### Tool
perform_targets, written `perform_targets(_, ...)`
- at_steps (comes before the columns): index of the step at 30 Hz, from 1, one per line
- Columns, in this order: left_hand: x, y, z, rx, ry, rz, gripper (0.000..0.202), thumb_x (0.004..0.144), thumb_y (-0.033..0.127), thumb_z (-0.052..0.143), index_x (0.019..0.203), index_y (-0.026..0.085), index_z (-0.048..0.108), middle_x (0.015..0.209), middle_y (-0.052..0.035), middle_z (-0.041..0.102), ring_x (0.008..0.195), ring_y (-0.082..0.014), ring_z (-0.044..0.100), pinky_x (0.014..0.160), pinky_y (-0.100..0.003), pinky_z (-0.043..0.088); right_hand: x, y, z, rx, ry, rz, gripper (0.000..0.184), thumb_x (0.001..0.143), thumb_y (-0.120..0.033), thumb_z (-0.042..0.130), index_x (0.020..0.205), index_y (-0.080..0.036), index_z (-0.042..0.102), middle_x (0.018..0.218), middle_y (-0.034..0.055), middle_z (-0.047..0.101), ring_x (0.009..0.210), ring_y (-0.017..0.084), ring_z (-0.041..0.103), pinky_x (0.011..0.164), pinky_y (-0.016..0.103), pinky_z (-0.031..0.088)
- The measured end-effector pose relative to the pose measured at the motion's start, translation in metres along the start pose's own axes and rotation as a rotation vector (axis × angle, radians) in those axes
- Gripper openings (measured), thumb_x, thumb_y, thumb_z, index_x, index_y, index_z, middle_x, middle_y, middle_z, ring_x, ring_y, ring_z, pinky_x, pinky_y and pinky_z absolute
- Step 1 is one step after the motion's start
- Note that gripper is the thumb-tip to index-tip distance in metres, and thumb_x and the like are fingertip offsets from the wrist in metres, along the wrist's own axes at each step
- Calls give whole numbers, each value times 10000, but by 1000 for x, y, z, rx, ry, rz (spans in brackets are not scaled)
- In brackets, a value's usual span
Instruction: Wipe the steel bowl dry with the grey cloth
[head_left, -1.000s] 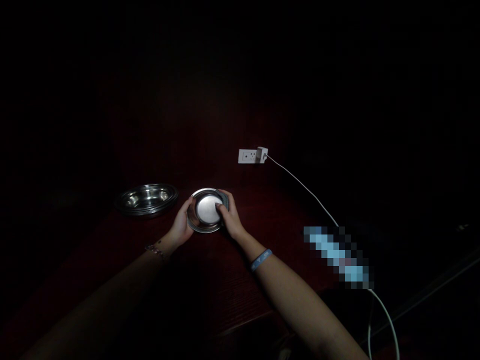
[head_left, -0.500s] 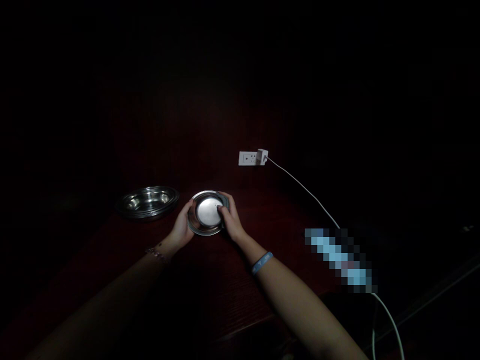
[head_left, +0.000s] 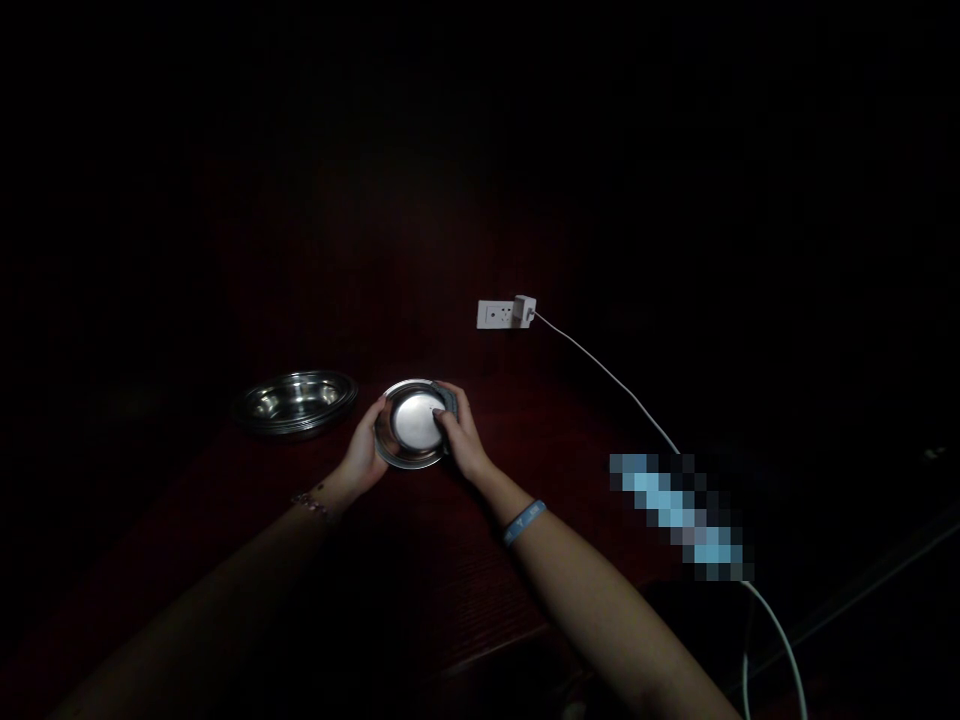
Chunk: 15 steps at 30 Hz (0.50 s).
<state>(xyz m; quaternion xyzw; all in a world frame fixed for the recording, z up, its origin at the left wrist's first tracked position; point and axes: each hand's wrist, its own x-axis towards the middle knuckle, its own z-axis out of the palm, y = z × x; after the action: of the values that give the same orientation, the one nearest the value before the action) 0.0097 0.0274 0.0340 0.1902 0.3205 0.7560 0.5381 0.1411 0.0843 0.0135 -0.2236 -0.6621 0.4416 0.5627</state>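
A small round steel plate (head_left: 409, 425) is tilted up over a dark red table (head_left: 420, 560), shining in the light. My left hand (head_left: 364, 450) grips its left rim, fingers curled round the edge. On the plate's right side my right hand (head_left: 459, 432) presses a dark grey cloth (head_left: 448, 398) against the rim and the inner face. A bead bracelet sits on my left wrist and a blue band on my right.
A stack of larger steel plates (head_left: 295, 400) lies to the left of my hands. A white socket strip with a plug (head_left: 506, 312) lies further back, and its white cable (head_left: 615, 385) runs right to a blurred bluish object (head_left: 679, 515). Everything else is in darkness.
Both hands and the plate have stayed in place. My right fingers with the cloth have shifted slightly over the plate's face, and the bright reflection on it has changed.
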Motion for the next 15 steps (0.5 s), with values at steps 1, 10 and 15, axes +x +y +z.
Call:
perform_targets(1,0,0,0,0,2,-4,199,909,243,508,887,173,694,872,-79,778,1004,-250,726,917,-355,578,0,0,0,-3,1,-7,445,800,-302,593,1240,-252,548,1281,51,587,1265,231,492,1134,405,350)
perform_targets(10,3,-1,-3,-12,21,-10,202,900,233,538,1004,173,701,829,-45,771,794,-186,742,806,-281,594,-2,-4,-1,-37,-28,-32,445,822,-311,581,1259,-237,539,1294,79,566,1255,241,506,1123,415,363)
perform_targets(15,1,1,-1,-36,44,-18,203,910,227,523,986,167,702,773,-31,759,665,-161,720,753,-281,604,-3,-11,1,-133,-2,-60,515,784,-380,658,1257,-216,538,1293,100,543,1228,245,518,1114,410,373)
